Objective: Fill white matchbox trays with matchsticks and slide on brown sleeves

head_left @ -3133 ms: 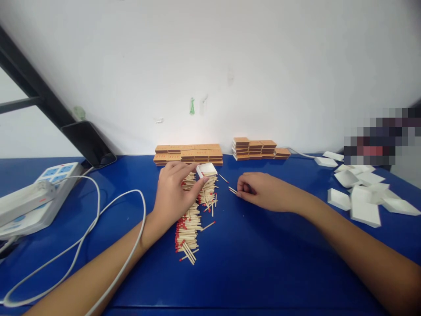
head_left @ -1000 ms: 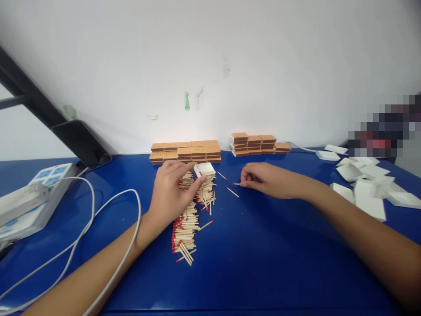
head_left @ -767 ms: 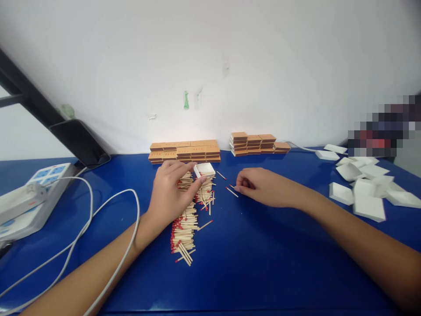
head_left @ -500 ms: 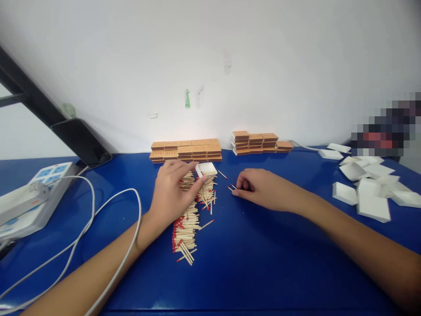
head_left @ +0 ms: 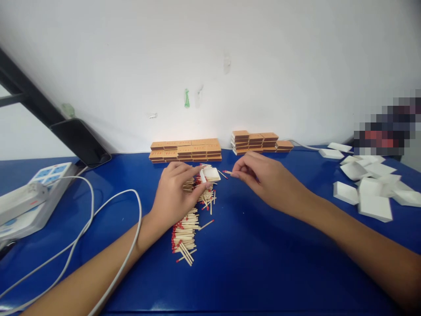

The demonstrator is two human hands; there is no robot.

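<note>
The right hand (head_left: pixel 259 177) has moved up beside the small white tray (head_left: pixel 212 174), pinching at least one red-tipped match (head_left: pixel 228 172); the left hand (head_left: pixel 177 186) grips the tray above the heaped matches (head_left: pixel 186 230). Little seems done with this tray, many matches lying loose; shallow and open-topped, it shows mostly bare white inside.

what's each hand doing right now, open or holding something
Left hand: closed on a small white tray, held at its near end.
Right hand: closed, pinching at least one match; exact count unclear.
</note>
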